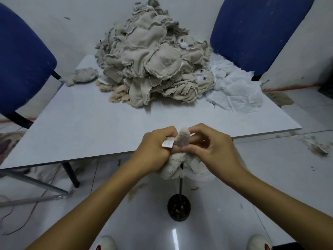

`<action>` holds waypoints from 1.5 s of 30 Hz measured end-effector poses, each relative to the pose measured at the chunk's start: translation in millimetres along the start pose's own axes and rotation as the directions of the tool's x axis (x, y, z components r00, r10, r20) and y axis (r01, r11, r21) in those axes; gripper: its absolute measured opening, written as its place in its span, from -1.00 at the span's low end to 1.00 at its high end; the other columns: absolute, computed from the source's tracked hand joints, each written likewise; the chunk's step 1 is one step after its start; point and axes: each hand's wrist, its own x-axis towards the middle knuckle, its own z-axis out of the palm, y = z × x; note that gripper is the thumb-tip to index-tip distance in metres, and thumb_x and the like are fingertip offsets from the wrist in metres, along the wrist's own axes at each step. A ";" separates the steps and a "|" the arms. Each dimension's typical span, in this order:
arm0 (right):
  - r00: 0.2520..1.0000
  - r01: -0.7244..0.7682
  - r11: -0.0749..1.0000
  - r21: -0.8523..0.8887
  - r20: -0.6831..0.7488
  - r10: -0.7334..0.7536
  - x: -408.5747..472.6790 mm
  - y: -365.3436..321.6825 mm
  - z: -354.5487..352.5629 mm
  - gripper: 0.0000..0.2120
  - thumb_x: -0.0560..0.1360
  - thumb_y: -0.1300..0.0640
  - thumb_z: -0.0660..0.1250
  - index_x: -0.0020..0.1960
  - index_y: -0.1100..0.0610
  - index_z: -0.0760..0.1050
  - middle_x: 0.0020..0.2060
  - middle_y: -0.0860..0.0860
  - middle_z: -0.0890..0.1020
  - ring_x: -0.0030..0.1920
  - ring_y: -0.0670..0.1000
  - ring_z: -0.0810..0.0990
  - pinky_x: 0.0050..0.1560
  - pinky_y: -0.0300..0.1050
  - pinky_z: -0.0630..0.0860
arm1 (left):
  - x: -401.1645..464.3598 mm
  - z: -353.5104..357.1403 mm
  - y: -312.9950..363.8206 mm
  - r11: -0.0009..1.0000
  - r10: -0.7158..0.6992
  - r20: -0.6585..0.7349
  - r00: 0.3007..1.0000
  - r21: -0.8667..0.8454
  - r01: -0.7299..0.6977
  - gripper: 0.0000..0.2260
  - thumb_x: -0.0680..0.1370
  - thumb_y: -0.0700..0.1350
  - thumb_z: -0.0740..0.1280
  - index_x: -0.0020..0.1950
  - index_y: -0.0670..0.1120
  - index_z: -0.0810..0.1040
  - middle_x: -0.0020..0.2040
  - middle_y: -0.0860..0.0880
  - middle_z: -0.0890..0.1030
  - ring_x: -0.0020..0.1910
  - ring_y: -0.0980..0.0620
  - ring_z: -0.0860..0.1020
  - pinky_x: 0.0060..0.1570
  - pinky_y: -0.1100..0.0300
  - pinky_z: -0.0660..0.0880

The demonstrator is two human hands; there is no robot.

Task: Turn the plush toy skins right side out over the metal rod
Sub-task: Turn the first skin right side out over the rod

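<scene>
Left hand [156, 150] and right hand [209, 147] both pinch a beige fuzzy plush skin [175, 159] atop the upright black metal rod [180, 184], near the table's [90, 123] near edge.

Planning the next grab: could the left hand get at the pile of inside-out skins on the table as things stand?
Probably not yet: the left hand grips the plush skin on the metal rod. The bare table before the pile leaves the way free.

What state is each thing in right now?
Plush toy skin: fuzzy side out, on the rod, gripped by both hands.
Metal rod: upright on its round base, top hidden.
Left hand: gripping the skin.
Right hand: pinching the skin.
Skin pile: heaped, inside out.
</scene>
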 end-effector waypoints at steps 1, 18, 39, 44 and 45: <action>0.999 -0.036 0.999 0.008 0.027 0.036 1.5 0.9 0.8 -0.71 0.35 0.26 0.58 -0.02 0.01 0.61 -0.24 -0.08 0.71 -0.15 -0.15 0.68 -0.05 -0.13 0.62 | 0.6 0.2 -2.3 0.999 -0.008 0.014 1.000 0.048 0.007 -0.66 0.46 -0.15 0.52 -0.31 0.03 0.37 -0.37 0.10 0.45 -0.33 0.11 0.37 -0.33 0.19 0.30; 0.959 -0.021 0.995 -0.098 0.279 0.048 39.0 6.6 -43.2 -0.64 0.39 0.33 0.46 0.02 -0.06 0.55 -0.10 -0.12 0.63 -0.12 -0.03 0.63 -0.17 -0.14 0.57 | 21.3 -44.9 11.7 0.940 0.236 -0.197 0.951 -0.203 -0.275 -0.90 0.43 -0.16 0.44 -0.16 0.04 0.60 -0.22 0.23 0.63 -0.22 0.28 0.54 -0.19 0.38 0.46; 0.994 -0.102 0.838 -0.537 -0.018 0.109 87.5 53.4 -4.3 -0.64 0.55 0.07 0.37 0.34 0.03 0.48 0.20 0.09 0.52 0.24 0.12 0.45 0.16 -0.10 0.37 | 71.0 5.7 -14.6 0.927 0.101 -0.044 0.994 0.367 -0.077 -0.80 0.60 -0.20 0.27 0.11 -0.01 0.64 0.06 -0.01 0.58 0.10 -0.01 0.51 0.06 0.17 0.40; 0.972 -0.216 0.639 -0.738 -0.102 0.211 86.7 61.9 -20.7 -0.61 0.67 0.07 0.10 0.47 0.11 0.35 0.47 0.12 0.33 0.39 0.25 0.26 0.26 0.17 0.35 | 72.8 20.4 -9.7 0.958 0.117 -0.176 0.978 0.279 -0.064 -0.87 0.59 -0.18 0.33 0.06 -0.05 0.66 -0.02 -0.03 0.65 -0.02 0.01 0.57 0.04 0.13 0.50; 0.965 -0.219 0.594 -0.774 -0.083 0.248 87.0 64.0 -23.5 -0.61 0.67 0.10 0.10 0.48 0.15 0.31 0.48 0.14 0.29 0.39 0.26 0.25 0.25 0.19 0.35 | 73.9 22.5 -9.1 0.962 0.112 -0.188 0.976 0.267 -0.059 -0.88 0.58 -0.18 0.35 0.05 -0.06 0.67 -0.05 -0.02 0.65 -0.05 0.03 0.57 0.03 0.14 0.51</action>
